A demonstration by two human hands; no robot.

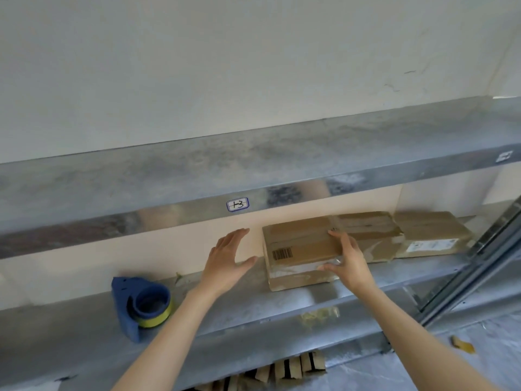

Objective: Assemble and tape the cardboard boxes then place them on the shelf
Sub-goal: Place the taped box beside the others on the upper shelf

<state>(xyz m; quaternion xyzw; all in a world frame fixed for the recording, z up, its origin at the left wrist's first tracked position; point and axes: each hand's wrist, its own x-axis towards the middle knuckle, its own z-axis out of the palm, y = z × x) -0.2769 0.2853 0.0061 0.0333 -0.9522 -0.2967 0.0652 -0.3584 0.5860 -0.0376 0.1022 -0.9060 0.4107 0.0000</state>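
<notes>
- Taped cardboard box sits on the metal shelf, barcode up.
- Right hand rests flat on its right end, fingers straight, thumb at the taped front edge.
- Left hand is spread open just left of it, not touching.
- Second box and third box are lined up to the right.
- Blue tape dispenser is well off left.

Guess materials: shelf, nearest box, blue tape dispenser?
Shelf: likely galvanised sheet steel; mottled grey sheen, reflective front lip. Nearest box: brown cardboard, matte; glossy clear tape along its front edge. Blue tape dispenser: probably moulded plastic, matte, uniform colour; its roll has a yellow-green rim.
</notes>
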